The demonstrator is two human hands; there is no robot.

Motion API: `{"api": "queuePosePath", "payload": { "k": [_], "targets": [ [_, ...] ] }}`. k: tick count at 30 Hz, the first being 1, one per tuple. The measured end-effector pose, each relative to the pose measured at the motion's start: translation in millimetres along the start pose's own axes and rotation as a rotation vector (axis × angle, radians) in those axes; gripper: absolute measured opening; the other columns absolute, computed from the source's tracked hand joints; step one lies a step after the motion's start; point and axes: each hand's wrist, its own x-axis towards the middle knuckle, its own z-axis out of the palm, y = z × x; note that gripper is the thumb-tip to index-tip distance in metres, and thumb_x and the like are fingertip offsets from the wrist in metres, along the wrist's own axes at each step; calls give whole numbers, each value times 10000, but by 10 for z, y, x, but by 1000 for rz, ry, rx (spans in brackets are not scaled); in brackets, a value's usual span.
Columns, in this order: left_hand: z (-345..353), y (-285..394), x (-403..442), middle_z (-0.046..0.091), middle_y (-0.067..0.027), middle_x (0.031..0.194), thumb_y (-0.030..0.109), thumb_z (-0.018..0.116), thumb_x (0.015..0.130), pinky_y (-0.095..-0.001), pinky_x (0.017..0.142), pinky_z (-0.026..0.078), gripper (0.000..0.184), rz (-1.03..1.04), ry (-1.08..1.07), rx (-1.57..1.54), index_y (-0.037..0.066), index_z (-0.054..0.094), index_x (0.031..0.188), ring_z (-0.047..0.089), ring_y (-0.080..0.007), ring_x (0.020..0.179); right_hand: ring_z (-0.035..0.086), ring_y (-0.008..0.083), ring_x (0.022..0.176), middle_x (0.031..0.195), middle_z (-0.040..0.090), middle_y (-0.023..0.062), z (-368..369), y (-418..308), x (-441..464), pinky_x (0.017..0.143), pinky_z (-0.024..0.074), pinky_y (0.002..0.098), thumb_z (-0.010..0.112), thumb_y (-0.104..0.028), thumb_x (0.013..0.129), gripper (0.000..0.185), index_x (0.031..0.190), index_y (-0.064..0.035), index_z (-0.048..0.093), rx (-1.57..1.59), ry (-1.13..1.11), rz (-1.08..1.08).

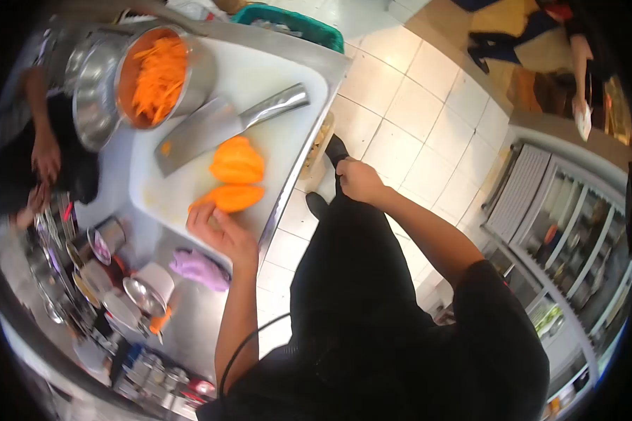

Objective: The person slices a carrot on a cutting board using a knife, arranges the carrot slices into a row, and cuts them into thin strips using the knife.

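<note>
Apparently the cutting is well along: orange strips [160, 78] heap up in the metal pot [202, 70], while two larger orange pieces, the upper one [237, 161] and the lower one [240, 198], lie on the white board [260, 67], not yet in strips. Beside them rests the cleaver [200, 133], unheld. The left hand [221, 231] is loosely unclenched, fingertips against the lower piece; the right hand [361, 181] curls closed near the dark clothing [358, 259], its contents hidden.

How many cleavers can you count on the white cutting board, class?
1. The cleaver lies on the cutting board, between the metal pot of orange shreds and the cut orange pieces by the person's left hand. Nothing on the board seems to hide another.
</note>
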Motion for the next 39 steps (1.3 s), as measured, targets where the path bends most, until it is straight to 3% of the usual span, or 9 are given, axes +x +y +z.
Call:
{"api": "queuePosePath", "payload": {
  "k": [3, 6, 9, 15, 19, 27, 34, 36, 39],
  "targets": [
    [-48, 73, 27, 514, -154, 1211, 116, 522, 1090, -448, 1072, 403, 165, 3, -42, -2, -16, 577, 1173, 508, -313, 1177, 694, 381, 1059, 1260, 650, 199, 670, 623, 447, 887, 570, 514, 611, -25, 839, 236, 1061, -33, 693, -248, -139, 139],
    [-72, -23, -9, 531, -121, 1176, 178, 508, 1105, -409, 1044, 406, 190, 46, -51, 150, 17, 543, 1199, 507, -251, 1135, 594, 428, 1290, 1603, 444, 196, 1211, 1085, 938, 1054, 548, 495, 662, -63, 787, 492, 1276, -70, 711, -232, -275, 225],
    [-27, -48, -30, 503, -105, 1143, 213, 541, 1082, -405, 1048, 383, 215, -59, 41, -92, 25, 534, 1186, 494, -242, 1118, 576, 430, 1319, 1636, 412, 194, 1670, 1380, 1333, 1074, 539, 497, 681, -89, 779, 548, 1327, -75, 697, -204, -253, 292],
    [-113, -75, -45, 543, -109, 1175, 372, 498, 1070, -448, 1101, 366, 368, -36, 63, 165, 30, 533, 1203, 496, -264, 1183, 478, 378, 1468, 1753, 242, 131, 2282, 1727, 2034, 1113, 524, 461, 740, -165, 819, 527, 1333, -54, 705, -53, -377, 391],
    [-166, -81, -58, 547, -130, 1221, 294, 490, 1082, -481, 1152, 368, 300, -91, 88, 210, 45, 544, 1240, 531, -305, 1228, 481, 366, 1469, 1758, 227, 127, 2689, 1929, 2183, 1116, 521, 459, 755, -149, 820, 558, 1368, -68, 696, -108, -389, 364],
    [-31, 43, -6, 483, -46, 1136, 320, 529, 1099, -372, 1064, 432, 210, -53, 43, 206, 119, 536, 1156, 505, -204, 1169, 502, 351, 1441, 1659, 384, 126, 2501, 1762, 2083, 1086, 536, 483, 766, -138, 816, 569, 1364, -34, 658, -136, -439, 426],
    [-101, -58, 1, 505, -82, 1124, 266, 520, 1070, -486, 1182, 319, 224, 14, 24, 113, 53, 524, 1138, 501, -264, 1155, 666, 414, 1193, 1574, 441, 189, 2785, 1996, 1174, 999, 568, 446, 722, -69, 812, 733, 1496, 37, 483, 175, 135, -5],
    [-58, -28, 4, 506, -86, 1124, 231, 503, 1084, -472, 1164, 343, 191, 24, 7, 99, 52, 539, 1142, 505, -261, 1153, 689, 319, 1152, 1572, 435, 160, 1800, 1335, 845, 942, 580, 382, 689, 9, 822, 795, 1566, 15, 409, 747, -83, 422],
    [-102, -66, -15, 519, -95, 1154, 200, 509, 1083, -470, 1137, 373, 179, 58, -27, 175, 45, 552, 1162, 515, -267, 1161, 693, 195, 1109, 1551, 481, 109, 695, 711, 341, 919, 570, 358, 688, -34, 881, 827, 1636, -49, 351, 1029, -75, 482]
  ]
}}
